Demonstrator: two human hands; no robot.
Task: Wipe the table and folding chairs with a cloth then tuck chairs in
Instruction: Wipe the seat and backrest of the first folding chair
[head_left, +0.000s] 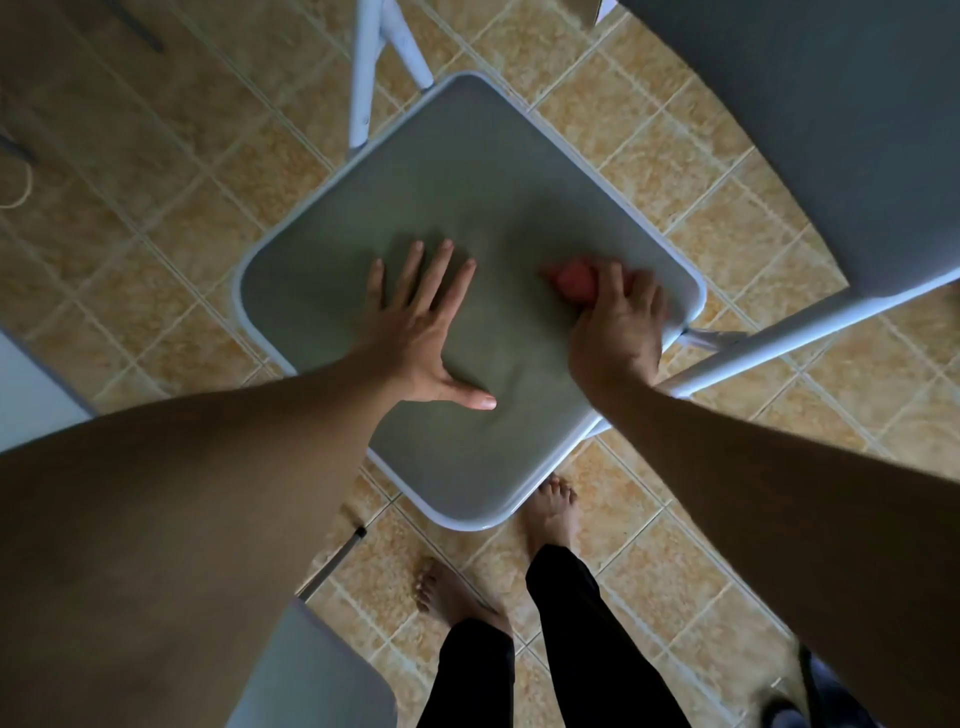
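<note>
A folding chair seat (467, 197), grey with a pale metal rim, lies below me, turned like a diamond. My left hand (421, 332) presses flat on the middle of the seat, fingers spread and straight. My right hand (618, 327) grips a bunched red cloth (574, 280) against the seat near its right corner. Most of the cloth is hidden under the fingers. The chair's grey backrest (831, 130) rises at the upper right.
Tan tiled floor (182, 218) surrounds the chair. Its white legs (366, 67) show at the top. Another grey chair part (311, 675) sits at the bottom left, a pale surface (26, 395) at the left edge. My bare feet (550, 509) stand just below the seat.
</note>
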